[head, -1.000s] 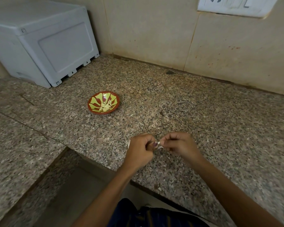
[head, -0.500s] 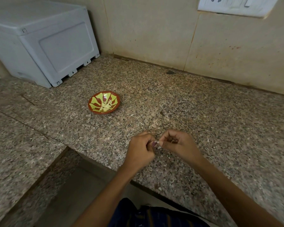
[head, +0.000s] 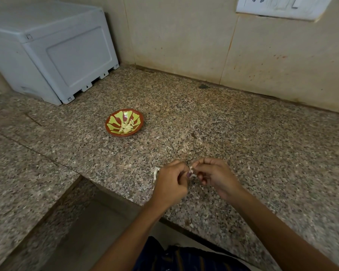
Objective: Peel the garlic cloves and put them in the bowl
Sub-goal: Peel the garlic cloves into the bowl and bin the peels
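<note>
Both hands are working at the counter's near edge, the left hand curling its fingers into a closed grip around a garlic clove, and the right hand pinching the same clove from the other side with thumb and fingertips. The clove is showing only as a small pale scrap between the two hands, held just above the speckled granite counter; how much skin is left on it is too small to tell.

Going from the left: a pale grey plastic box is sitting at the counter's far left corner, against the wall. Nearer the middle, well apart from the hands and toward the far edge, a small red bowl with a yellow-green leaf pattern is resting on the counter, holding a little heap of peeled cloves. Just left of the left hand, a white bit of garlic skin is lying near the near edge. More pale flecks are scattered on the granite around the hands. At the far right, a white switch plate is hanging on the tiled wall behind the counter.
</note>
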